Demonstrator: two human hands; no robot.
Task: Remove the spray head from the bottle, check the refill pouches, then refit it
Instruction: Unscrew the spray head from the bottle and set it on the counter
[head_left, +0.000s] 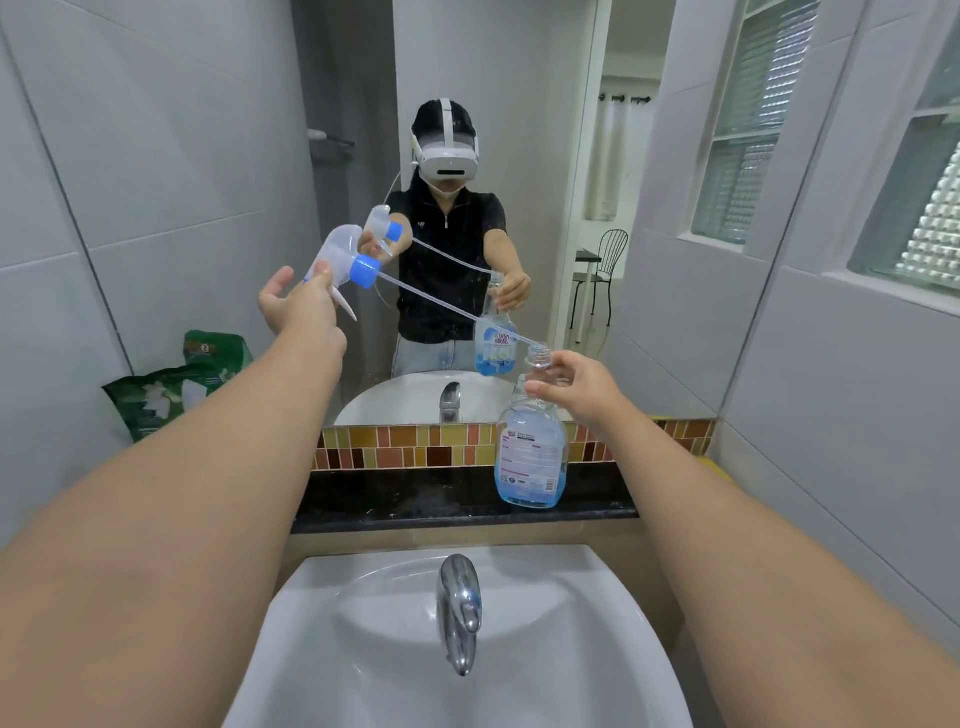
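Blue liquid fills the clear plastic bottle (531, 452) to well above half, and it stands upright on the black stone ledge (415, 506) behind the white ceramic basin (597, 597), just in front of the mirror (519, 156). My right hand (571, 382) pinches the bottle at its neck, just under the open threaded mouth. My left hand (301, 306) is closed round the translucent spray head with its blue screw collar (349, 257), held high and off to the left, well apart from the bottle. Its thin clear dip tube (457, 310) slants down from the collar, and the tip looks to sit right at the bottle mouth; I cannot tell whether it is just inside or just clear.

I judge the head is off its thread and nearly free. The risks I see from here:

- The tube is long and springy. If the tip catches the rim as I pull, it may flick and throw drops over the mirror and ledge.
- My grip on the bottle is high and light, so a sideways tug on the tube could tip the bottle with its mouth open.
- The tube likely carries liquid, and I would keep it over the basin.

Green printed refill pouches (171, 395) lean against the grey tiled wall (130, 182) at the far left, untouched, beyond my left forearm.
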